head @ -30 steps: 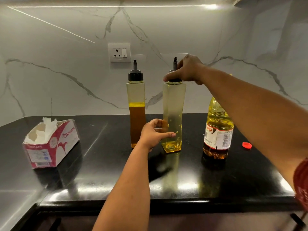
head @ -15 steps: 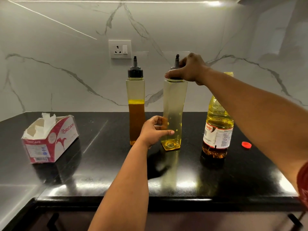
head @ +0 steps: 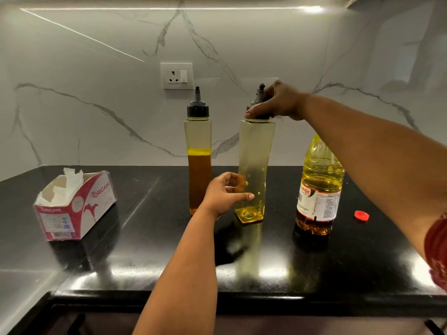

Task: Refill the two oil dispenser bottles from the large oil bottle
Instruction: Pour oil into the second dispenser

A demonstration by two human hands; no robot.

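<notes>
Cap removal on the nearly empty dispenser bottle (head: 254,170), standing at mid tabletop (head: 145,250) between the half-full dispenser bottle (head: 198,160) and the large oil bottle (head: 319,187): your right hand (head: 278,102) grasps its black spout cap (head: 260,100), your left hand (head: 225,192) curls round its lower body. Brace low and firmly, twist the cap squarely, lift straight up; drips would slick this glossy black surface. Tissue box (head: 72,204) sits left, red cap (head: 361,215) right, marble wall (head: 96,93) with a socket (head: 177,76) behind
</notes>
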